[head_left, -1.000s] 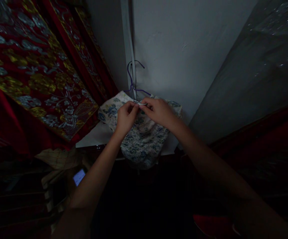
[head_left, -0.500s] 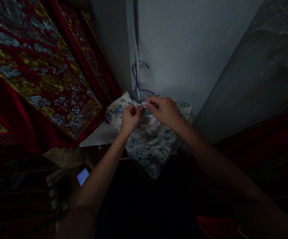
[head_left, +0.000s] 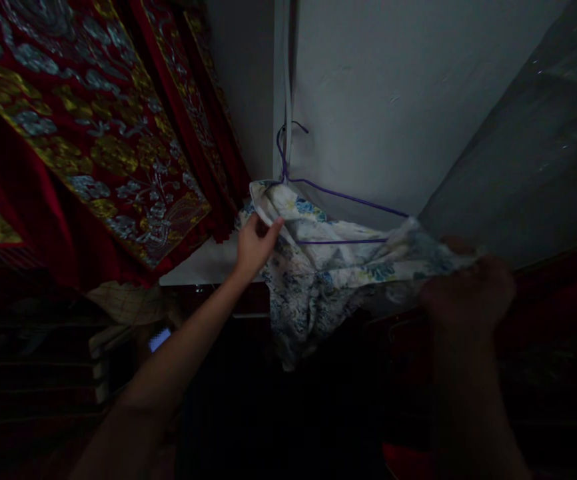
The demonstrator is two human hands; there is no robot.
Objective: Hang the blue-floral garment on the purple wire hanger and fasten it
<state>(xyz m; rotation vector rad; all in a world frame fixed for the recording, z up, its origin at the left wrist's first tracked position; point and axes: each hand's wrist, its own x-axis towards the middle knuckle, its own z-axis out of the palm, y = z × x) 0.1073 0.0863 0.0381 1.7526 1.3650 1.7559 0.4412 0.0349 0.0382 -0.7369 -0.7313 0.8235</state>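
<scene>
A pale garment with a blue flower print point(head_left: 318, 267) hangs on a purple wire hanger point(head_left: 338, 197), whose hook sits on a white strip on the wall. My left hand point(head_left: 254, 245) holds the garment's left edge near the collar, fingers pinched on the cloth. My right hand point(head_left: 468, 293) is blurred at the right; it grips the garment's other side and holds it stretched out sideways. The hanger's right arm is bared.
Red fabric with gold and silver embroidery point(head_left: 93, 127) hangs at the left. A white wall point(head_left: 378, 100) stands behind, a grey sheet point(head_left: 533, 147) at the right. A small lit screen point(head_left: 158, 339) glows low left among dark stacked things.
Both hands were together at the collar. The right hand has since swung far right, pulling the garment's right side off the hanger arm; the left hand stays at the left edge.
</scene>
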